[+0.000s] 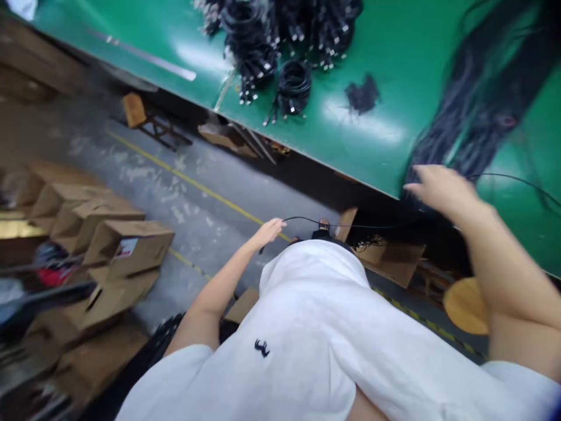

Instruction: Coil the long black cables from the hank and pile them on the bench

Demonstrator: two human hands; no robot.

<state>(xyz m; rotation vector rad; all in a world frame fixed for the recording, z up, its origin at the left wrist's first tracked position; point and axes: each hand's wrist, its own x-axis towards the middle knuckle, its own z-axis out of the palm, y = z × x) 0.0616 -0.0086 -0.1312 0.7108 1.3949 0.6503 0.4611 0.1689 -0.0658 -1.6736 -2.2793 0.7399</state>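
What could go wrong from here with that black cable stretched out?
The black cable running from the left hand might snag on the edge of the green table. The right hand, at the near end of the long cable bundle, could drag other strands off. The small cable coil near the edge might get knocked down.

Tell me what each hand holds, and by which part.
Left hand: a thin black cable, apparently near one end. Right hand: cannot be told.

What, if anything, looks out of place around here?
Nothing looks plainly spilled or damaged. Only the small black clump on the green table seems slightly odd: it lies apart from the coiled cables, and blur hides what it is.
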